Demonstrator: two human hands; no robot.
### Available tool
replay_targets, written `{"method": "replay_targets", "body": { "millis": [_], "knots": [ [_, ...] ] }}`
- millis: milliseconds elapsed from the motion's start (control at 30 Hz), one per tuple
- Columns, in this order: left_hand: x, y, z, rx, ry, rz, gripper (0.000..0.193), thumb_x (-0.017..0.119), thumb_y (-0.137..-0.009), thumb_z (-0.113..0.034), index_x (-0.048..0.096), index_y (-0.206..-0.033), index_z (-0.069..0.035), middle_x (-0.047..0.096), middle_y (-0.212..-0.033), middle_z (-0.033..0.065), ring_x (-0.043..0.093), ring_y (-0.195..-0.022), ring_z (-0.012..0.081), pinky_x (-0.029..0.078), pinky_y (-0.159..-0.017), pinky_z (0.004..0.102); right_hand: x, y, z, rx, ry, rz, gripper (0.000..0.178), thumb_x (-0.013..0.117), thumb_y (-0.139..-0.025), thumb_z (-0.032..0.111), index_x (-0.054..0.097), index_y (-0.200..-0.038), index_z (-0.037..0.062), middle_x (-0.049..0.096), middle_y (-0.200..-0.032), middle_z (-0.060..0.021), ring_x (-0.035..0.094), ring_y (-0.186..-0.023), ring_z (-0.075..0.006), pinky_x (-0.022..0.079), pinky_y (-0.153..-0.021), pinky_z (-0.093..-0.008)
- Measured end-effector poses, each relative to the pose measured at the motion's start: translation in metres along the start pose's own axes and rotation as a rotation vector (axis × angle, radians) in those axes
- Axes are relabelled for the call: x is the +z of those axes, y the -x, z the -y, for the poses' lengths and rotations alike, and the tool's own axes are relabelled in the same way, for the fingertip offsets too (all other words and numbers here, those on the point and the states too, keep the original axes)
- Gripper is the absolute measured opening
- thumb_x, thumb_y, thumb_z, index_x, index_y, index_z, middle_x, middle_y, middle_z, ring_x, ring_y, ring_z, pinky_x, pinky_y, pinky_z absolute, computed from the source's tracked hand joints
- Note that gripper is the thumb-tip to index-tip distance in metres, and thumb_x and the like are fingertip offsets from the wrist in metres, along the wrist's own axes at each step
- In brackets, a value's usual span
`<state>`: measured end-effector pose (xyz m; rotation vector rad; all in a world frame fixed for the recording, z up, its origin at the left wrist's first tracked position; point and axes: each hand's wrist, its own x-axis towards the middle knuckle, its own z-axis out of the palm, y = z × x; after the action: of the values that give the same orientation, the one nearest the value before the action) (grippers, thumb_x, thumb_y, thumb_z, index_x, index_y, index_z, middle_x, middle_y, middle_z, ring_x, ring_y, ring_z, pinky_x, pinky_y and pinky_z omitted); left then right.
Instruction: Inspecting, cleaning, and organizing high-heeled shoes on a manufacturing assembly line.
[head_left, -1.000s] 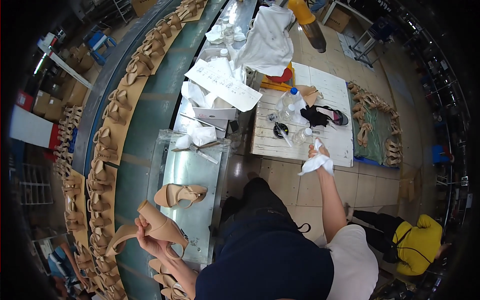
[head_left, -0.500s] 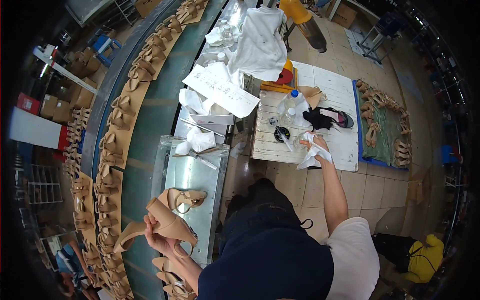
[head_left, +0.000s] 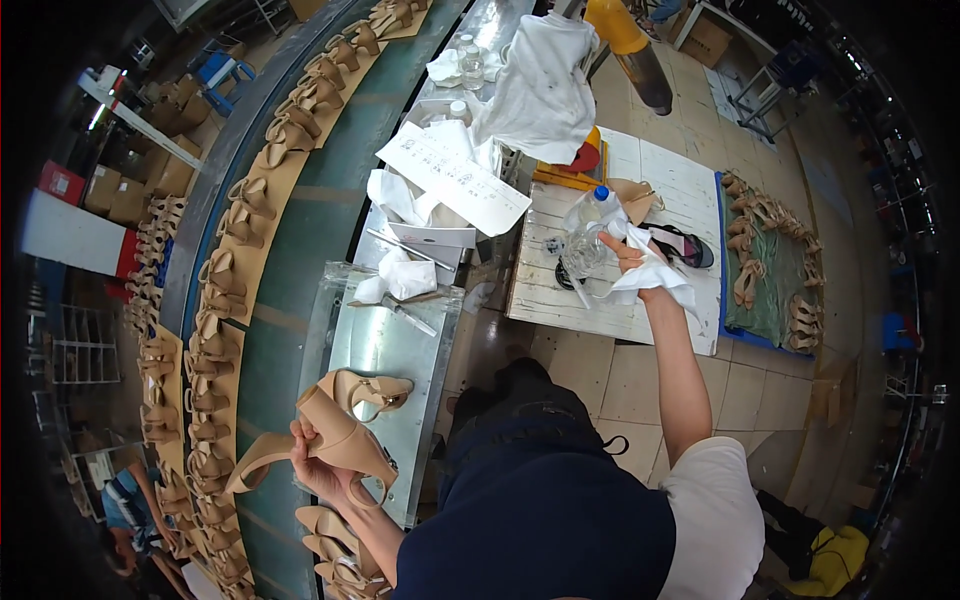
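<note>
A beige high-heeled sandal (head_left: pixel 345 440) is gripped in my left hand (head_left: pixel 322 474), its block heel pointing up and its toe to the left. A second beige sandal (head_left: pixel 372 392) lies just beyond it on the metal bench. Over at the white wooden table, my right hand (head_left: pixel 632 258) has a white cloth (head_left: pixel 655 278) bunched in it. Its fingers reach to the side of a clear plastic bottle (head_left: pixel 584 250); whether they touch it I cannot tell. Behind that stands a blue-capped bottle (head_left: pixel 600 196). A black strappy item (head_left: pixel 690 250) lies right of the cloth.
Rows of beige shoes (head_left: pixel 225 280) line a green conveyor (head_left: pixel 300 250) at left. The metal bench (head_left: pixel 385 345) holds crumpled white tissue (head_left: pixel 405 275) and a paper sheet (head_left: pixel 455 180). More sandals (head_left: pixel 745 280) lie on a green mat at right. A person in yellow (head_left: pixel 838 560) is behind me at right.
My right hand has moved forward over the table with the cloth, closer to the clear bottle. The whole view has shifted slightly. My left hand still holds the sandal in nearly the same pose.
</note>
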<state>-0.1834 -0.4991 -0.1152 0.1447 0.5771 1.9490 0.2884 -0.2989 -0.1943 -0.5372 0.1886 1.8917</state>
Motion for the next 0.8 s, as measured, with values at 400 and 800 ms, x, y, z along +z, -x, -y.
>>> {"method": "replay_targets", "body": {
  "millis": [400,800],
  "knots": [
    [-0.007,0.009,-0.009,0.052,-0.027,-0.059,0.011,0.055,-0.080,-0.007,0.044,-0.080,-0.006,0.043,-0.079,0.0035,0.046,-0.082,0.0158,0.039,-0.082,0.0312,-0.051,-0.203,-0.044,-0.493,0.333,-0.068,0.023,0.049,-0.091,0.014,0.048,-0.112,0.0054,0.056,-0.104,-0.0118,0.063,-0.086,-0.0318,0.054,-0.066,-0.0435],
    [-0.008,0.028,-0.017,0.144,-0.051,-0.135,0.012,0.056,-0.079,-0.005,0.044,-0.082,-0.006,0.043,-0.078,0.0040,0.047,-0.081,0.0161,0.040,-0.082,0.0311,-0.010,-0.092,0.015,-0.593,1.009,-0.100,0.026,0.057,-0.085,0.019,0.057,-0.101,-0.0006,0.063,-0.075,-0.0066,0.056,-0.058,-0.0111,0.046,-0.052,-0.0239]
  ]
}}
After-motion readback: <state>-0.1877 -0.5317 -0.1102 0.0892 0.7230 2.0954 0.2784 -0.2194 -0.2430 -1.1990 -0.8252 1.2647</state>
